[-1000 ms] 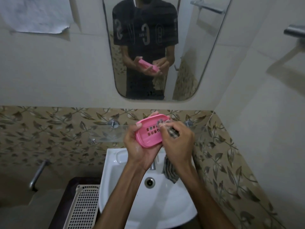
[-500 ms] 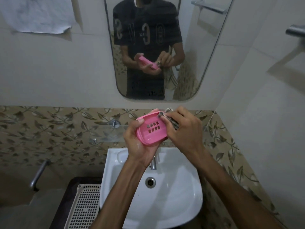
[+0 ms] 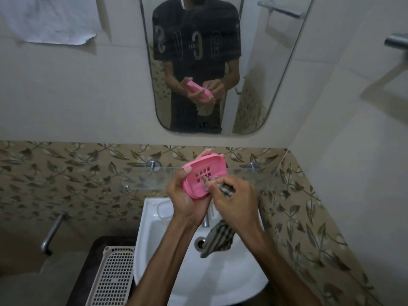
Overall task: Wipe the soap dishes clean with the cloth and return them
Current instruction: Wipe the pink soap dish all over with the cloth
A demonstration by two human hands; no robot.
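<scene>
— Where's the soap dish (image 3: 204, 176)?
— Above the sink (image 3: 223, 281), gripped in the left hand (image 3: 187, 195).
— And the right hand (image 3: 234, 202)?
— Its fingers (image 3: 213, 184) pinch the striped cloth (image 3: 218, 238), pressing it into the dish.

Smooth pink plastic soap dish (image 3: 204, 175); striped woven cloth (image 3: 218, 238); glossy white ceramic basin (image 3: 231, 281); clear glass shelf (image 3: 141, 181) on shiny metal pegs; perforated matt plastic tray (image 3: 112, 277), near left.
</scene>
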